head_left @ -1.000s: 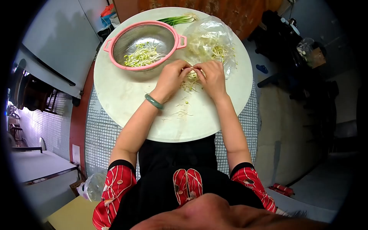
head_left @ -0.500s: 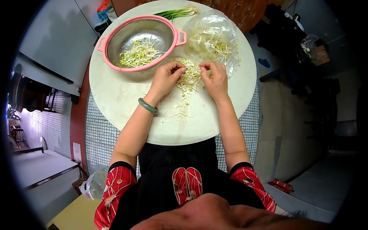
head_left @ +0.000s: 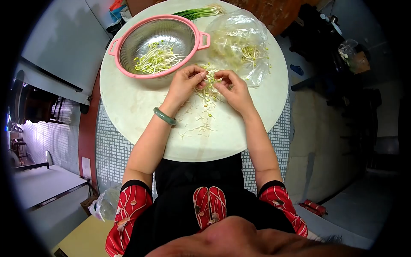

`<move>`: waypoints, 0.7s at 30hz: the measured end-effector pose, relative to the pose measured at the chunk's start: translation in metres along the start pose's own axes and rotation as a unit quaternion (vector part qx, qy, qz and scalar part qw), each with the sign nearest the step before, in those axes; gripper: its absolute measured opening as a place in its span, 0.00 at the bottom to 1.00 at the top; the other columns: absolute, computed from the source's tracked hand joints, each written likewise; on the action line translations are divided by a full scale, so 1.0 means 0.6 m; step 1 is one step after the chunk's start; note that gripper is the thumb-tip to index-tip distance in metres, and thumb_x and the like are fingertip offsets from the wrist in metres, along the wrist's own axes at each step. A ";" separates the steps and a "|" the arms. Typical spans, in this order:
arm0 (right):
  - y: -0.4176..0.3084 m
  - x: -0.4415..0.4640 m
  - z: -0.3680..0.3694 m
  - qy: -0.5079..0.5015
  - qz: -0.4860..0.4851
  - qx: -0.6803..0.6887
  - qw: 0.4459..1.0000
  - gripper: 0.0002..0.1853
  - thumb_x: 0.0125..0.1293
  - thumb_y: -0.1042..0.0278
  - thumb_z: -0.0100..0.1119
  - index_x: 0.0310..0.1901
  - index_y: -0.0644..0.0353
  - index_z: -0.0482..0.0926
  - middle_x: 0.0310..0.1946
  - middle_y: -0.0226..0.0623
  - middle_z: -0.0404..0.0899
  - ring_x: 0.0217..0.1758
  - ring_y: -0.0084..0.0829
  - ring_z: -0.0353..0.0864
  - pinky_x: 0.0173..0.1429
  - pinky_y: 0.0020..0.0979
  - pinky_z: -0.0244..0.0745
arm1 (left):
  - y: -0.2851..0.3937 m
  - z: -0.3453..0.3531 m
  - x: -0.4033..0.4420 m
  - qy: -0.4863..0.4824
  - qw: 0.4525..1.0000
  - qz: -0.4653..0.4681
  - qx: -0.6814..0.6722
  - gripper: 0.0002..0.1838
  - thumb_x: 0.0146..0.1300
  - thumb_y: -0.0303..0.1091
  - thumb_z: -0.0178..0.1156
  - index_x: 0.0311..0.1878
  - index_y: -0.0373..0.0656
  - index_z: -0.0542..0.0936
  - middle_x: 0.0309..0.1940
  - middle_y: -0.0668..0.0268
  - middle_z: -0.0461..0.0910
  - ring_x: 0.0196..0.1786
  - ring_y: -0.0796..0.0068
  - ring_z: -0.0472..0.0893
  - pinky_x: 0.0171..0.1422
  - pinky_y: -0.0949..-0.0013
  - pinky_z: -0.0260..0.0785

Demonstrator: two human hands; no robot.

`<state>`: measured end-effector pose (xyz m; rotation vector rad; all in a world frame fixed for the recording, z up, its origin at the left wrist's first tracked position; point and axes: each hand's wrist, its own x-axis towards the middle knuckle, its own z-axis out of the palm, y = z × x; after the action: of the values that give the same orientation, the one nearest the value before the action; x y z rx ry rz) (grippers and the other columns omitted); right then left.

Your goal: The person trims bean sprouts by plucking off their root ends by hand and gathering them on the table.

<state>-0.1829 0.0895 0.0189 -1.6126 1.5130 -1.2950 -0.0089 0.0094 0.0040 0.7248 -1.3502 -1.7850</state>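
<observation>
My left hand, with a green bangle at its wrist, is pinched closed over a pile of bean sprouts; what its fingertips hold is too small to name. Just to the right, my right hand has its thumb and forefinger apart above the same pile. Thin root bits lie scattered nearer to me. Beyond my left hand a pink-rimmed metal strainer holds more sprouts. A clear plastic bag with sprouts in it lies beyond my right hand.
All this rests on a round white table. A bunch of green onions lies at its far edge. On the floor at the right is a blue slipper. A white cabinet stands at the left.
From fingertips touching, my hands have moved apart and then a little closer together again, uncovering more of the pile. The strainer appears slightly further left in view.
</observation>
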 end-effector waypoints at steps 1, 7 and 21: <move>-0.007 0.000 0.007 -0.009 -0.003 -0.012 1.000 0.10 0.60 0.68 0.65 0.41 0.62 0.79 0.36 0.31 0.81 0.33 0.20 0.76 0.39 0.22 0.72 | 0.000 0.001 -0.001 -0.005 1.000 0.000 -0.004 0.08 0.68 0.30 0.58 0.43 0.34 0.78 0.31 0.68 0.78 0.31 0.84 0.76 0.36 0.79 0.70; 0.015 0.000 -0.004 0.010 0.064 0.062 0.996 0.09 0.62 0.68 0.64 0.42 0.62 0.79 0.34 0.31 0.81 0.35 0.20 0.77 0.41 0.23 0.72 | 0.001 -0.002 0.000 0.019 0.998 0.026 -0.048 0.08 0.68 0.31 0.58 0.44 0.36 0.78 0.31 0.68 0.78 0.32 0.82 0.76 0.36 0.79 0.70; 0.004 -0.011 -0.011 0.063 -0.079 0.097 0.990 0.07 0.60 0.75 0.63 0.39 0.62 0.77 0.37 0.34 0.80 0.41 0.25 0.78 0.49 0.28 0.73 | 0.000 0.008 -0.015 -0.116 0.937 -0.138 -0.300 0.11 0.74 0.35 0.48 0.50 0.37 0.73 0.43 0.57 0.80 0.45 0.66 0.83 0.45 0.67 0.80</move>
<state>-0.1893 0.0964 0.0174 -1.5752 1.3037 -1.6068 -0.0075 0.0195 0.0052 0.3820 -0.7802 -2.4068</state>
